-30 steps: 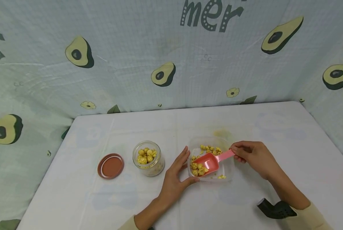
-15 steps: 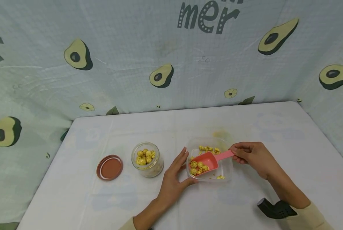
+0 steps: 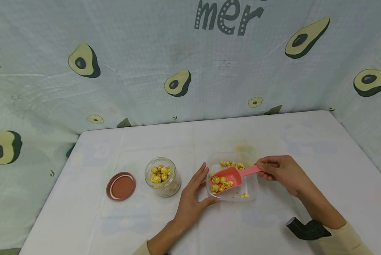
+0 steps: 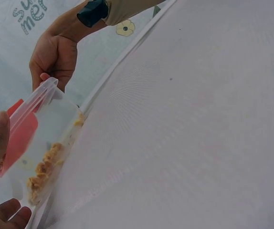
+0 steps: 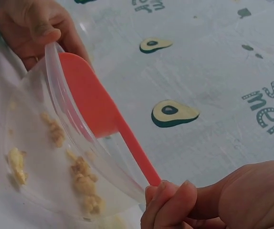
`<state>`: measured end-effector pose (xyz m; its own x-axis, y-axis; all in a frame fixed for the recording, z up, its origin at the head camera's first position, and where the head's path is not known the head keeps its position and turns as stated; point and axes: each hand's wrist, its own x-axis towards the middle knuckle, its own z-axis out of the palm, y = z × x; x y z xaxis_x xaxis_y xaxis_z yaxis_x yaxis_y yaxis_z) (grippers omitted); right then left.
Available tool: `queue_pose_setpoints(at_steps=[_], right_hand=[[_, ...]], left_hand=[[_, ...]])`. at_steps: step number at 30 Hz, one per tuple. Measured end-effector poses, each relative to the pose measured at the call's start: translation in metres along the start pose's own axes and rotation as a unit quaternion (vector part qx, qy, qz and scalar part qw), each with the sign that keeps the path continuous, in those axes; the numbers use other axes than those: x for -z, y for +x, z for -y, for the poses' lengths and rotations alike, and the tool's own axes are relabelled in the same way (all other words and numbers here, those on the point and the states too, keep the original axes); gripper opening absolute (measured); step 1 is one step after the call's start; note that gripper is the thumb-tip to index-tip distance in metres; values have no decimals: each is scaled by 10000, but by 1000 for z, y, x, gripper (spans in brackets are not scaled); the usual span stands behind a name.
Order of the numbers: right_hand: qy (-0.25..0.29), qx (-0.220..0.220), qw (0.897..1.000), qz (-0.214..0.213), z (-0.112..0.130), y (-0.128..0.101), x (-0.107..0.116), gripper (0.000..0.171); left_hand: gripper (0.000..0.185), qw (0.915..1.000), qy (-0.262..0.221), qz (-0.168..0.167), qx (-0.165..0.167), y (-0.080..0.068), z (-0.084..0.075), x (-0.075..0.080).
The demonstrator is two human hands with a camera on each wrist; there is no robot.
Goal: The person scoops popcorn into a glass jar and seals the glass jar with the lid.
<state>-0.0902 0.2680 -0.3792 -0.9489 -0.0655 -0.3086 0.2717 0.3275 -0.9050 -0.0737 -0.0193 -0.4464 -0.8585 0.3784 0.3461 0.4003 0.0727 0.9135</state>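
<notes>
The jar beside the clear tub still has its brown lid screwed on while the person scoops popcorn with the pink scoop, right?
Not quite. The jar is open: its brown lid lies on the table to the jar's left, as the head view shows. The rest holds: the right hand grips the pink scoop, loaded with popcorn, over the clear tub.

Head view looks down from above; both wrist views closely share the container [image 4: 46,143]
</notes>
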Motion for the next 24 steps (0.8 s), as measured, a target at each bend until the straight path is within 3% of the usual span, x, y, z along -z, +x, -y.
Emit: queue_pose_setpoints(at_steps=[7, 18, 24], right_hand=[[60, -88, 9999, 31, 1, 1, 0, 39], [86, -163, 9998, 89, 2, 0, 0, 38], [32, -180, 9998, 11, 2, 1, 1, 36]], left_hand=[[82, 10000, 60, -12, 11, 5, -30, 4], [83, 10000, 59, 6, -79, 5, -31, 4], [83, 9998, 77, 35, 166, 5, -35, 4]])
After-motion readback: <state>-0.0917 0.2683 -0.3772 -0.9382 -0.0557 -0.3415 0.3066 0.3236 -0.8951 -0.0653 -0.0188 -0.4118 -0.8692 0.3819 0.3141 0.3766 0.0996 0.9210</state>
